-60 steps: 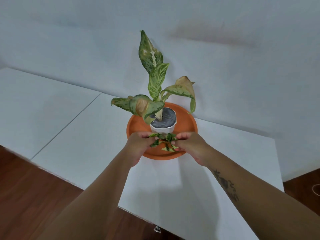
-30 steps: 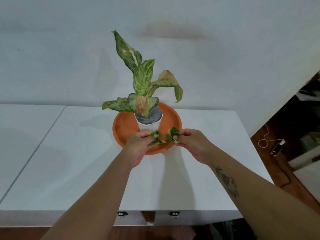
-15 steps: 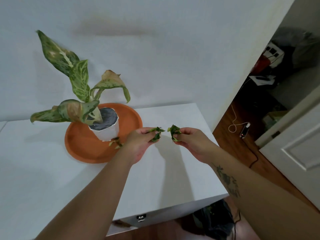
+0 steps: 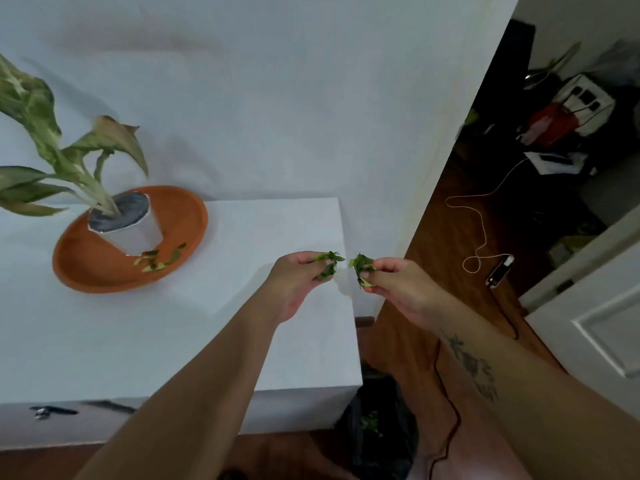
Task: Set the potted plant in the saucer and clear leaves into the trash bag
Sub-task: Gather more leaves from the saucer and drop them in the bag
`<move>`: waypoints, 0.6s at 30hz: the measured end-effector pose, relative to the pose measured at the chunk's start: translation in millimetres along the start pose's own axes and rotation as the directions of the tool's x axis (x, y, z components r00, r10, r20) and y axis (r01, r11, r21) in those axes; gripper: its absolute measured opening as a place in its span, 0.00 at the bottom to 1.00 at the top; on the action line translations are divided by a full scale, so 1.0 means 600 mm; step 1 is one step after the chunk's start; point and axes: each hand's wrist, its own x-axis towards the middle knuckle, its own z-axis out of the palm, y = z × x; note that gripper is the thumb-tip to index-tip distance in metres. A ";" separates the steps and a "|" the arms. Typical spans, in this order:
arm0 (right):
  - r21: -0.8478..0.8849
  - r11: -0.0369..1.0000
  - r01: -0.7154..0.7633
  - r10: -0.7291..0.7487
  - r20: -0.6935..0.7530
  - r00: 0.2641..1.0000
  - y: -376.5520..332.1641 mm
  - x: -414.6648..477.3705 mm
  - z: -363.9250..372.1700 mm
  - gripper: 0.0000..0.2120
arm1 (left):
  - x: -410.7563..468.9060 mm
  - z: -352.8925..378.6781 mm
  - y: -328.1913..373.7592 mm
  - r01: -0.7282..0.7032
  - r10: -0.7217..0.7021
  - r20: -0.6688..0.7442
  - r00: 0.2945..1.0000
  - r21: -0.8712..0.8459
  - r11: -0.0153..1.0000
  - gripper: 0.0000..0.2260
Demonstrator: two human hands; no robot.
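At mid-frame, the left hand (image 4: 300, 276) and right hand (image 4: 393, 281) each pinch torn leaves (image 4: 328, 263); the potted plant (image 4: 124, 223) sits in the orange saucer (image 4: 86, 268) at left, the trash bag (image 4: 379, 427) below the counter (image 4: 194, 341).

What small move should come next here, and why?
Probably lower both hands toward the black trash bag on the floor by the table corner and let go. The left hand and right hand each pinch leaf scraps, held over the table's edge above the bag. More scraps wait in the saucer.
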 end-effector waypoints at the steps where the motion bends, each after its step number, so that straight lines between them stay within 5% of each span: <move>1: -0.006 1.000 -0.012 0.012 0.002 1.000 0.002 -0.005 -0.022 0.03 | -0.002 0.023 -0.012 0.000 0.000 -0.008 1.000 -0.001 1.000 0.08; 7: -0.043 0.996 -0.074 0.074 -0.010 0.997 0.011 -0.039 -0.141 0.09 | -0.021 0.148 -0.086 0.049 -0.053 -0.055 0.997 -0.073 0.996 0.09; 18: 0.009 0.992 -0.128 0.129 -0.030 0.991 0.062 -0.060 -0.230 0.04 | -0.030 0.254 -0.182 0.106 -0.124 -0.066 0.990 -0.225 0.968 0.05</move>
